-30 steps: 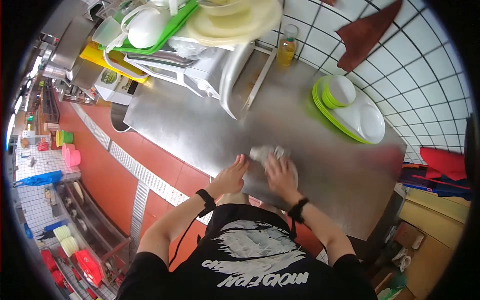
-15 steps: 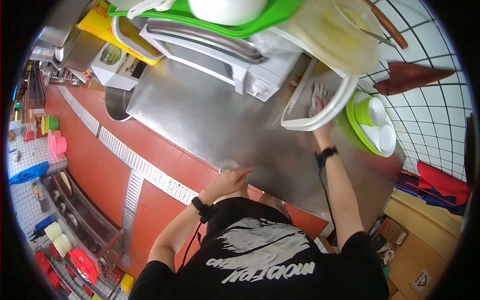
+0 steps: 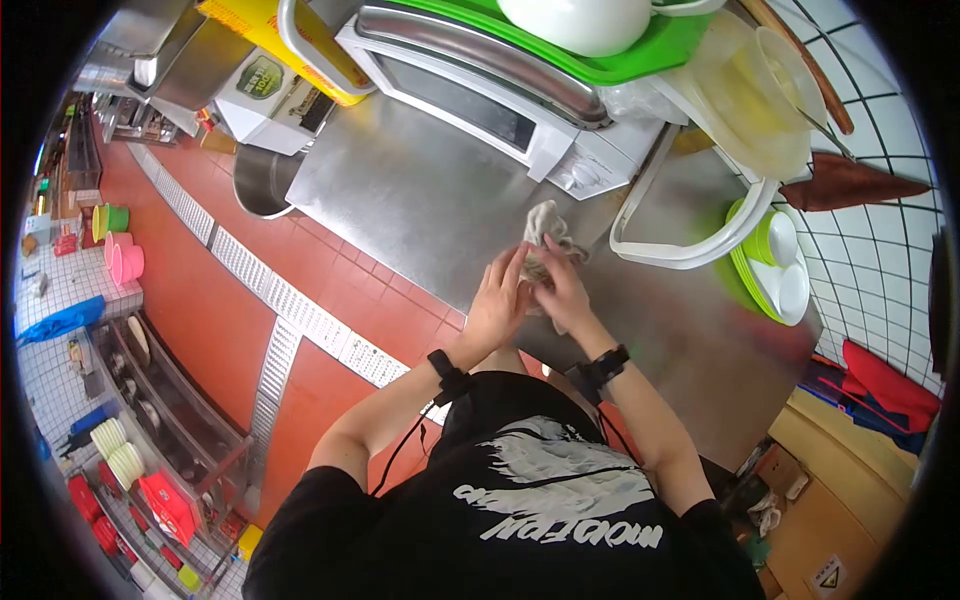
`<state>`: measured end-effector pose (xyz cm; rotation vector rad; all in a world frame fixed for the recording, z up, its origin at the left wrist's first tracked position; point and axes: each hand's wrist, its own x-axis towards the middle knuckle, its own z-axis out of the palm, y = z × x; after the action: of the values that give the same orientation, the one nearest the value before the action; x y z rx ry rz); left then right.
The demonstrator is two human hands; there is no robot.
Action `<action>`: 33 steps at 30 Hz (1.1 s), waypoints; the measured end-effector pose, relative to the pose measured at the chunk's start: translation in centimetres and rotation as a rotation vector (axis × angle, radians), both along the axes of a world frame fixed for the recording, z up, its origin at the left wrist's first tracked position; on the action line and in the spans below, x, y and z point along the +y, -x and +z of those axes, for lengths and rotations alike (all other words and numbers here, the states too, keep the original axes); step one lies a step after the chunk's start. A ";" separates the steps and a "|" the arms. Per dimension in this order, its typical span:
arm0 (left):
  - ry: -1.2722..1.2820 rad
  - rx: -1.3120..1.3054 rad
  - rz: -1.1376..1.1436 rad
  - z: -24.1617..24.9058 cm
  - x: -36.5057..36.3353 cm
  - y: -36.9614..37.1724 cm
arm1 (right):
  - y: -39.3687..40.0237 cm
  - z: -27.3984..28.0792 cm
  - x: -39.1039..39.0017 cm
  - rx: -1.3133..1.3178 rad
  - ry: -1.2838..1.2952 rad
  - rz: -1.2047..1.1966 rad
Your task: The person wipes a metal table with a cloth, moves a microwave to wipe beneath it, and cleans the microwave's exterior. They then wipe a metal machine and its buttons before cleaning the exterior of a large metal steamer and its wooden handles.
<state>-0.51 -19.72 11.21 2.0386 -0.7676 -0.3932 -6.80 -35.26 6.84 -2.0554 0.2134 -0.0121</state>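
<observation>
A crumpled greyish-white rag (image 3: 543,222) is bunched up between my two hands, just above the near side of the steel worktop (image 3: 420,190). My right hand (image 3: 562,295) is closed around the rag from the right. From the left, my left hand (image 3: 498,305) grips it too, fingers bent against the cloth. The fingertips of both hands are partly hidden in its folds. Beyond the rag stands a white microwave-like appliance (image 3: 450,90). To the right, a white curved rim or handle (image 3: 690,255) juts out over the worktop.
Green and white dishes (image 3: 765,262) stand by the tiled wall on the right. A green tray (image 3: 640,65) rests above the appliance. A steel pot (image 3: 265,185) is beyond the worktop's left end. A drain grate (image 3: 265,285) crosses the red floor.
My right hand has drawn the rag from under the white curved rim on the right back toward my body. My left hand has come up to meet it and now holds the cloth too.
</observation>
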 end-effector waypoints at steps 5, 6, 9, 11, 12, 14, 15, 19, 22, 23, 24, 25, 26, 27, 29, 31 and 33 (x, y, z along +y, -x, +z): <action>-0.134 -0.348 -0.195 -2.4 -0.4 0.4 | 2.0 1.6 -3.7 0.057 -0.141 -0.128; -0.214 -0.393 -0.272 -2.6 -0.7 0.8 | 3.7 1.1 -4.6 0.083 0.040 -0.120; -0.369 -0.450 -0.367 -3.7 -1.8 0.7 | 9.9 1.4 -5.8 0.308 0.434 -0.188; -0.427 -0.501 -0.341 -4.0 -1.5 -1.2 | 14.7 1.1 -7.2 0.383 0.543 -0.210; -0.474 -0.552 -0.335 -4.2 -1.3 -2.6 | 17.0 0.7 -7.9 0.384 0.567 -0.223; -0.509 -0.515 -0.265 -4.4 0.3 -7.6 | 20.0 1.9 -8.7 0.490 0.583 -0.239; -0.541 -0.570 -0.177 -5.1 1.2 -10.8 | 20.7 2.2 -9.2 0.590 0.608 -0.257; -0.586 -0.646 0.122 -8.5 8.1 -24.9 | 22.1 -0.7 -11.3 0.689 0.584 -0.242; -0.469 -0.712 0.187 -9.8 14.1 -33.5 | 22.7 -4.2 -14.4 0.830 0.449 -0.071; -0.556 -0.623 0.245 -9.6 15.5 -34.6 | 24.3 -6.4 -15.3 0.790 0.533 0.091; -0.638 -0.528 0.291 -9.5 16.5 -35.3 | 23.0 -4.2 -14.3 0.812 0.498 0.041; -0.681 -0.507 0.289 -9.8 17.5 -35.9 | 20.5 -1.1 -13.1 0.840 0.466 -0.015; -0.760 -0.458 0.320 -10.1 18.4 -35.8 | 21.2 -1.9 -13.3 0.831 0.512 -0.006; -0.792 -0.479 0.366 -9.3 18.3 -34.4 | 22.2 -3.0 -13.4 0.822 0.559 0.004; -0.876 -0.541 0.537 -8.4 17.5 -30.1 | 22.9 -3.3 -14.0 0.765 0.492 0.067; -0.877 -0.673 0.672 -10.0 16.7 -26.3 | 25.5 -7.8 -15.2 0.737 0.586 0.094; -0.851 -0.761 0.760 -10.4 15.7 -21.7 | 25.2 -8.0 -15.0 0.767 0.532 -0.002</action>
<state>21.19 -3.98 0.81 3.1330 -0.1472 0.6460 -31.99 -50.25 -1.13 -2.4979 0.7466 0.8031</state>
